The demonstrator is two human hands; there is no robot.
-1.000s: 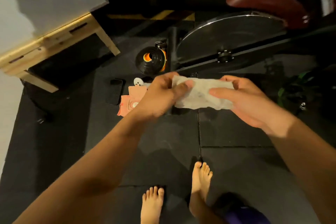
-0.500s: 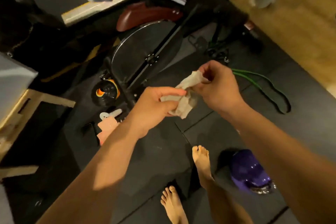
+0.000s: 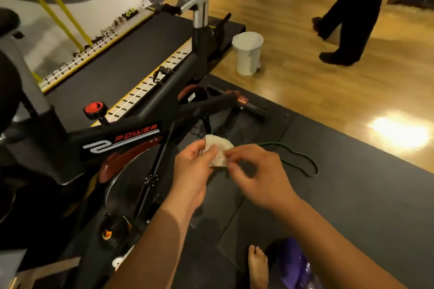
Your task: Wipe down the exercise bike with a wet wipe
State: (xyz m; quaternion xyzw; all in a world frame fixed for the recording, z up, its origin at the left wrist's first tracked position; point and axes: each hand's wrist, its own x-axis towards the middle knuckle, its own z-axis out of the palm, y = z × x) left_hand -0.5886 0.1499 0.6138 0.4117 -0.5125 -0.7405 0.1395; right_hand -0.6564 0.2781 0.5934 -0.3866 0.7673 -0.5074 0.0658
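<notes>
A black exercise bike (image 3: 131, 135) with red "POWER" lettering, a red knob and a silver flywheel fills the left and centre. Its saddle sits at the top. A crumpled white wet wipe (image 3: 217, 151) is held in front of the bike frame, just right of the flywheel. My left hand (image 3: 193, 171) grips the wipe from the left. My right hand (image 3: 256, 171) pinches its right edge with thumb and fingertips. Part of the wipe is hidden behind my fingers.
A white bin (image 3: 247, 53) stands on the wooden floor behind the bike. A green cord (image 3: 303, 162) lies on the black mat. A purple object (image 3: 293, 263) is by my bare foot (image 3: 258, 267). Another person's legs (image 3: 347, 19) stand at top right.
The view has swung up and right from the floor and flywheel to the bike frame and saddle. Both hands went on working the wipe, now bunched smaller between them.
</notes>
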